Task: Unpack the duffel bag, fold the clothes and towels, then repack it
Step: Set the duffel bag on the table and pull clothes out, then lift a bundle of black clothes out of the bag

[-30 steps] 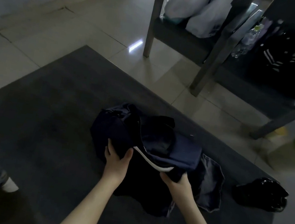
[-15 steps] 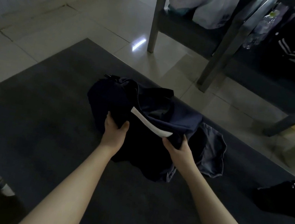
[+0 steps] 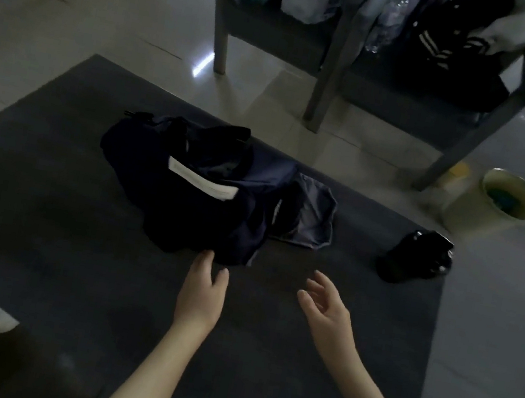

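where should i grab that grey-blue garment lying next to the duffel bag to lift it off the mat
Probably the grey-blue garment's free right edge, coming in from the right with the right hand, which is open and nearer. That side lies flat and exposed on the mat, while its left part is tucked under the duffel bag. Pinch the edge and draw it out to the right.

Two bare forearms reached forward; the left hand [image 3: 202,293] and the right hand [image 3: 326,308] were both empty, fingers loosely spread.
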### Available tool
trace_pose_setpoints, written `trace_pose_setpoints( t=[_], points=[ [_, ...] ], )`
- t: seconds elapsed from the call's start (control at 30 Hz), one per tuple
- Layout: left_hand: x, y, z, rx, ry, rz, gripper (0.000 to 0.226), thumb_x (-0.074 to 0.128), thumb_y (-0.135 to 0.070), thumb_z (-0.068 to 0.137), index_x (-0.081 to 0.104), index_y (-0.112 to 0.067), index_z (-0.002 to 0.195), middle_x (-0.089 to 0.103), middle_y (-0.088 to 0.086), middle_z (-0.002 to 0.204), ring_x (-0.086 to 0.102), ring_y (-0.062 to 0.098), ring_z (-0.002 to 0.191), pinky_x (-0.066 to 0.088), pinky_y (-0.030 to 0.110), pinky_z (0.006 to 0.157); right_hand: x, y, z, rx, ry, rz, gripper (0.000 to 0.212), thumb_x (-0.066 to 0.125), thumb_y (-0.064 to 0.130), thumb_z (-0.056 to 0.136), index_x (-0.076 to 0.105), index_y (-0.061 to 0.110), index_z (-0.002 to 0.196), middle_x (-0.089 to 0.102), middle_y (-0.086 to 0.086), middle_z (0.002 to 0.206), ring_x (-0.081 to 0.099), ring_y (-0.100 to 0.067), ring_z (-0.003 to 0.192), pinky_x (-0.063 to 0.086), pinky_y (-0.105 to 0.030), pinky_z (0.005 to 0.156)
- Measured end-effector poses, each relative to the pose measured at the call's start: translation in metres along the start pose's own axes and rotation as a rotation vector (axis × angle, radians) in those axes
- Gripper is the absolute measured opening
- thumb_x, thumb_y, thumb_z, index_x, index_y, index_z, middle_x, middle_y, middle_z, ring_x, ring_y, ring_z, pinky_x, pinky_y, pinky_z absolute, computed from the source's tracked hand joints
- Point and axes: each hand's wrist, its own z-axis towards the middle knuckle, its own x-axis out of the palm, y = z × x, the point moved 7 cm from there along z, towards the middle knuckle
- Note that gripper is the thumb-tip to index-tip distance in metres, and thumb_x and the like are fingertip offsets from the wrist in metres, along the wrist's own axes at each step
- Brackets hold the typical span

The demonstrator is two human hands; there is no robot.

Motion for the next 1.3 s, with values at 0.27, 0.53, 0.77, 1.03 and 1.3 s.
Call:
trace_pose_setpoints(
  t=[0.27, 0.53, 0.77, 1.03, 1.3],
  points=[
    [0.146, -0.012, -0.111, 0.212, 0.296, 0.333, 0.047, 0.042, -0.028, 0.101, 0.035, -0.017, 0.146, 0.031, -0.005, 0.153, 0.024, 0.009, 0.141, 0.02, 0.031, 0.117, -0.129, -0.111, -0.098, 0.148, -0.203, 0.018, 0.028, 0.061, 0.011, 0.091, 0.06, 0.015, 0.118, 0.066, -0.001, 0.108, 0.061, 0.009, 0.089, 0.044, -0.003, 0.074],
    [0.29, -0.053, -0.191, 0.466, 0.497, 0.603, 0.043, 0.039, -0.029, 0.101, 0.041, -0.019, 0.143, 0.038, -0.007, 0.148, 0.031, 0.011, 0.137, 0.025, 0.028, 0.11, -0.236, -0.217, -0.167, 0.306, -0.372, 0.057, 0.02, 0.059, 0.012, 0.092, 0.065, 0.009, 0.111, 0.066, 0.004, 0.094, 0.06, 0.004, 0.086, 0.044, -0.004, 0.07],
    [0.439, -0.049, -0.281, 0.584, 0.747, 0.662, 0.042, 0.037, -0.028, 0.101, 0.044, -0.015, 0.14, 0.044, -0.003, 0.143, 0.039, 0.014, 0.131, 0.029, 0.028, 0.107, -0.316, -0.341, -0.221, 0.508, -0.469, 0.12, 0.026, 0.056, 0.021, 0.095, 0.061, 0.013, 0.119, 0.062, 0.004, 0.1, 0.058, -0.012, 0.098, 0.043, -0.022, 0.08],
    [0.584, 0.04, -0.293, 0.374, 0.87, 0.763, 0.047, 0.037, -0.033, 0.101, 0.035, -0.018, 0.145, 0.037, -0.003, 0.147, 0.037, 0.018, 0.133, 0.032, 0.036, 0.108, -0.363, -0.502, -0.238, 0.701, -0.423, 0.204, 0.042, 0.054, 0.031, 0.095, 0.049, 0.017, 0.134, 0.057, -0.004, 0.124, 0.054, -0.017, 0.108, 0.042, -0.027, 0.084],
    [0.71, 0.123, -0.249, 0.497, 0.89, 0.973, 0.053, 0.038, -0.036, 0.1, 0.026, -0.02, 0.149, 0.028, 0.001, 0.152, 0.033, 0.022, 0.135, 0.034, 0.042, 0.105, -0.354, -0.671, -0.245, 0.94, -0.539, 0.513, 0.083, 0.057, 0.056, 0.084, 0.023, 0.019, 0.15, 0.03, -0.005, 0.153, 0.033, -0.028, 0.137, 0.032, -0.046, 0.11]
  ],
)
